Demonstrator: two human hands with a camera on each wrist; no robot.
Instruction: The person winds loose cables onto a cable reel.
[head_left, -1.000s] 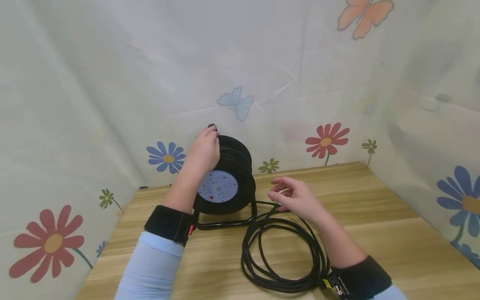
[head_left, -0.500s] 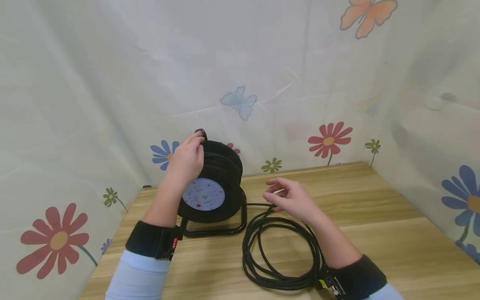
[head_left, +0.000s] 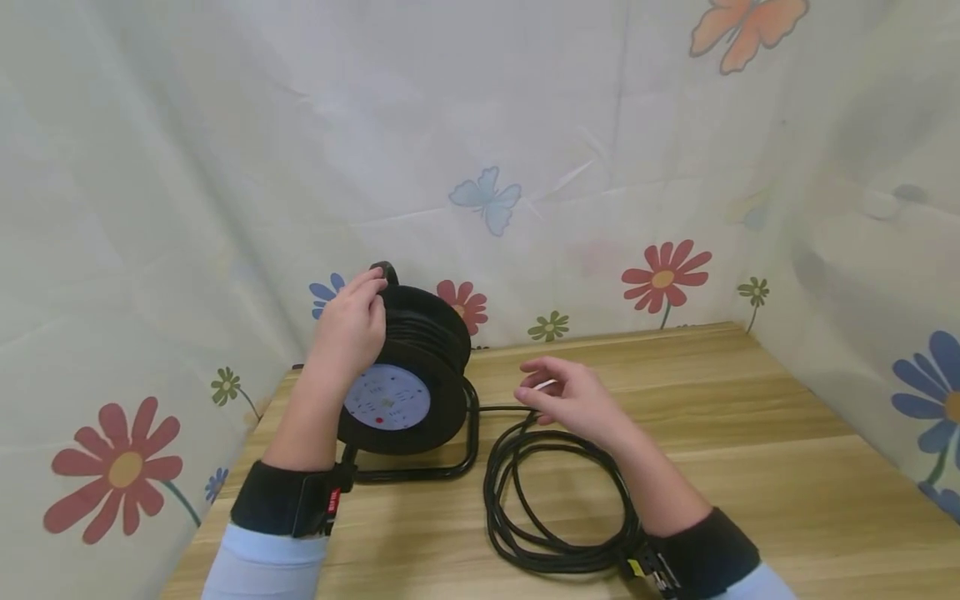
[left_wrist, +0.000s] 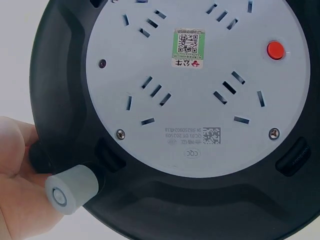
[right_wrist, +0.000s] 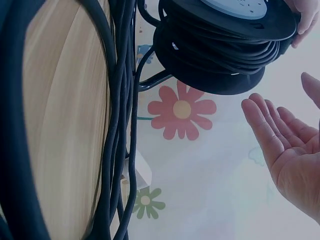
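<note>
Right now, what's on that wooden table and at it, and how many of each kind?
Cable reels: 1, the black reel on its stand, whose crank knob the left hand grips.
Loose cable coils: 1, the black cable looped on the table.
Hands: 2, with the right hand open above the cable.
Total: 4

1. The person is wearing light blue long sleeves (head_left: 262,567) on both arms.
2. A wide black strap (head_left: 281,500) is wrapping the left wrist, carrying a small red tag with white lettering at its edge.
3. A matching black band (head_left: 705,546) is circling the right wrist, showing a small yellow marking.
</note>
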